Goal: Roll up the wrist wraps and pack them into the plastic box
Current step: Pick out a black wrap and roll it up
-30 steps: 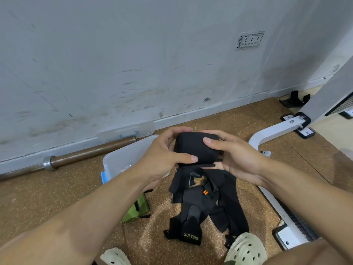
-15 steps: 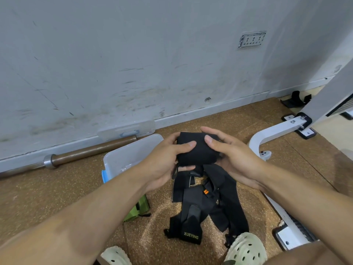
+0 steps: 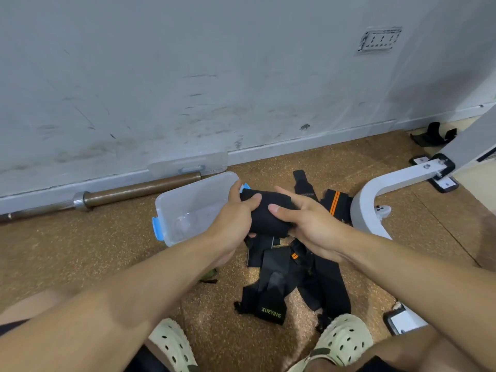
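A: What's the grip?
B: Both hands hold one rolled black wrap (image 3: 269,212) off the floor, left hand (image 3: 236,218) curled round its left end, right hand (image 3: 306,224) round the other, thumbs pinching the top.
A: So which step?
B: Rolling looks finished; next, carry it left into the open plastic box (image 3: 185,200) just beside. The loose wraps (image 3: 292,277) on the floor need rolling

plastic box (image 3: 188,205) left of wrist wraps (image 3: 292,280)
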Demonstrator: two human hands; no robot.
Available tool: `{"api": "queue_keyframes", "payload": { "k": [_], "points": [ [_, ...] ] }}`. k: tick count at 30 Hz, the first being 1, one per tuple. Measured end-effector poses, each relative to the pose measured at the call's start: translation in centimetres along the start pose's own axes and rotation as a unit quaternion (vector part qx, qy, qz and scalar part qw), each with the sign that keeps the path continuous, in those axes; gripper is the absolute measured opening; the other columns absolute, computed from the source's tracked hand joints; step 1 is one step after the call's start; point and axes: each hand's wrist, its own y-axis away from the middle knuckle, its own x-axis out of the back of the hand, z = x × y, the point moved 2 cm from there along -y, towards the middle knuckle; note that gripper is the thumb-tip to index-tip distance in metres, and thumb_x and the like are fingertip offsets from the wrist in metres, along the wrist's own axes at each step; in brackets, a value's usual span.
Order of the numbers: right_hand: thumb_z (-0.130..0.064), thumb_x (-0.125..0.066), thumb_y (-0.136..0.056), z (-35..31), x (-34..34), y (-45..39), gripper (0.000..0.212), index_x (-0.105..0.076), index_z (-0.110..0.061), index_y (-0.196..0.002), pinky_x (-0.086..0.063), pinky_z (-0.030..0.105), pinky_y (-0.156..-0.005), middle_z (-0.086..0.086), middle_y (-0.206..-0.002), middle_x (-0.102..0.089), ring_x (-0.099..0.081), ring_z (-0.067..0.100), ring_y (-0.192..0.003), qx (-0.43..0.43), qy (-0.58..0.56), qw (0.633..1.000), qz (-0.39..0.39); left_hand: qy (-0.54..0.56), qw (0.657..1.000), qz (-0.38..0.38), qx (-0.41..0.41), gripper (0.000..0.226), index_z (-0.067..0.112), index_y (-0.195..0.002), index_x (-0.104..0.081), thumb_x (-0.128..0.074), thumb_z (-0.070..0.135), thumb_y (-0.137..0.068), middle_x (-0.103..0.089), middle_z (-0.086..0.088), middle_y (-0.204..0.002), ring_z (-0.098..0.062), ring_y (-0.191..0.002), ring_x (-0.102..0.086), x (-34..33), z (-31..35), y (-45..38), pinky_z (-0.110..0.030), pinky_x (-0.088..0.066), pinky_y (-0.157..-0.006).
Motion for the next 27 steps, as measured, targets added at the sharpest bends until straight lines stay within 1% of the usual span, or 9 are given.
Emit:
{"api": "queue_keyframes", "payload": {
  "k": [2,4,8,13,15,19,22,25,27],
  "points": [
    [-0.023,-0.078,-0.081,0.0,-0.7,-0.5,0.085,-0.039,-0.012,-0.156,-0.052,0.040,-0.109,0.006,-0.138,-0.065,-0.067,0.021,-0.122,0.004,-0.024,1.000,0.016,0.021,0.999,0.027,0.009,0.059,0.034,-0.158,-0.024,-0.051,0.028,-0.106,-0.053,0.003,-0.132,-0.023,-0.108,-0.063,0.6,0.2,0.2,-0.032,-0.054,-0.066],
    [-0.026,-0.078,-0.080,-0.2,-1.5,-0.9,0.070,-0.056,-0.010,-0.144,-0.055,0.035,-0.103,0.011,-0.131,-0.070,-0.069,0.024,-0.119,0.000,-0.045,0.999,0.003,0.051,0.997,0.062,0.016,0.056,0.028,-0.156,-0.030,-0.053,0.026,-0.105,-0.053,-0.007,-0.139,-0.029,-0.108,-0.064,1.5,0.3,0.2,-0.032,-0.051,-0.060],
    [-0.025,-0.077,-0.087,-0.1,-3.0,-1.7,0.050,-0.064,-0.007,-0.132,-0.052,0.039,-0.109,0.016,-0.129,-0.070,-0.067,0.031,-0.122,-0.063,-0.073,0.995,-0.015,0.082,0.992,0.091,0.010,0.055,0.025,-0.152,-0.034,-0.058,0.021,-0.102,-0.054,-0.007,-0.136,-0.028,-0.108,-0.064,3.1,0.6,0.1,-0.038,-0.057,-0.070],
    [-0.010,-0.076,-0.089,-0.3,-4.2,-3.4,0.040,-0.065,-0.002,-0.127,-0.053,0.040,-0.106,0.016,-0.122,-0.074,-0.070,0.030,-0.117,-0.045,-0.088,0.995,0.023,0.001,0.996,0.073,0.041,0.058,0.024,-0.150,-0.035,-0.062,0.029,-0.099,-0.060,-0.002,-0.134,-0.019,-0.111,-0.062,5.3,1.1,-0.2,-0.040,-0.054,-0.087],
    [-0.005,-0.080,-0.084,0.1,-4.2,-4.3,0.046,-0.065,-0.002,-0.128,-0.053,0.042,-0.107,0.015,-0.120,-0.075,-0.071,0.028,-0.115,-0.032,-0.039,0.998,0.022,-0.075,0.994,0.075,0.039,0.074,0.023,-0.157,-0.028,-0.067,0.030,-0.095,-0.052,-0.001,-0.146,-0.021,-0.125,-0.054,6.4,1.5,-0.4,-0.041,-0.047,-0.099],
    [0.004,-0.089,-0.071,3.5,-4.0,-5.3,0.061,-0.066,-0.016,-0.124,-0.059,0.041,-0.097,0.006,-0.117,-0.075,-0.073,0.025,-0.106,-0.058,0.121,0.989,0.056,-0.149,0.984,0.098,-0.021,0.073,0.024,-0.159,-0.025,-0.065,0.025,-0.097,-0.045,0.001,-0.153,-0.019,-0.131,-0.046,8.2,3.3,-0.2,-0.029,-0.035,-0.094],
    [-0.002,-0.090,-0.071,6.4,-3.3,-6.1,0.066,-0.064,-0.024,-0.127,-0.051,0.022,-0.088,-0.010,-0.115,-0.068,-0.064,0.012,-0.109,-0.085,0.284,0.954,0.041,-0.147,0.983,0.105,-0.039,0.071,0.026,-0.158,-0.027,-0.064,0.028,-0.098,-0.047,0.002,-0.150,-0.017,-0.122,-0.048,9.3,4.7,-0.2,-0.029,-0.037,-0.090],
    [-0.007,-0.092,-0.070,9.6,-2.3,-8.8,0.081,-0.058,-0.021,-0.142,-0.050,0.032,-0.102,-0.004,-0.129,-0.065,-0.059,0.019,-0.121,-0.116,0.351,0.927,0.059,-0.149,0.981,0.115,-0.050,0.070,0.027,-0.157,-0.028,-0.064,0.030,-0.097,-0.051,0.004,-0.143,-0.011,-0.106,-0.054,10.2,5.2,-0.3,-0.022,-0.041,-0.076],
    [-0.008,-0.091,-0.071,11.5,-2.4,-10.9,0.088,-0.051,-0.019,-0.148,-0.049,0.035,-0.103,-0.001,-0.138,-0.060,-0.056,0.024,-0.128,-0.134,0.373,0.915,0.074,-0.178,0.976,0.109,-0.056,0.070,0.027,-0.158,-0.026,-0.063,0.029,-0.098,-0.048,0.003,-0.146,-0.009,-0.100,-0.052,10.4,5.2,-0.5,-0.018,-0.037,-0.069]
  ]
}}
